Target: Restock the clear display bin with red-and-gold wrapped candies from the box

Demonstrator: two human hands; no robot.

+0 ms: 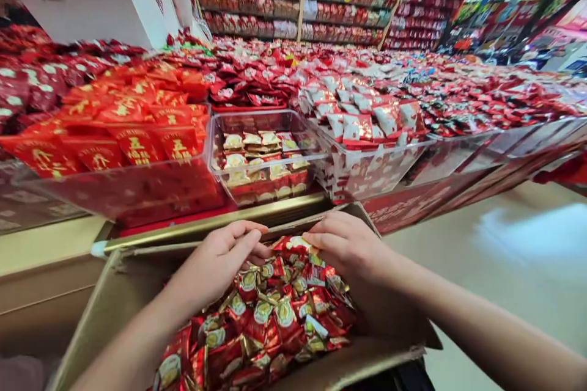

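An open cardboard box [98, 299] sits below me, filled with small red and gold candy packets [263, 311]. Over its far side, my right hand [351, 238] pinches a red packet [293, 244] between thumb and fingers. To its left hovers my left hand [229, 250], fingers curled and thumb near the index finger; whether anything sits between them is hidden. Just beyond the box stands a clear plastic bin [270, 162], holding rows of similar packets with gold edges, stacked below its rim.
Bright red packets [137, 128] heap a bin at the left. White and red packets [358, 116] fill the one on the right. Shelves [302, 0] of packaged goods line the back, and pale floor [504, 275] shows at the right.
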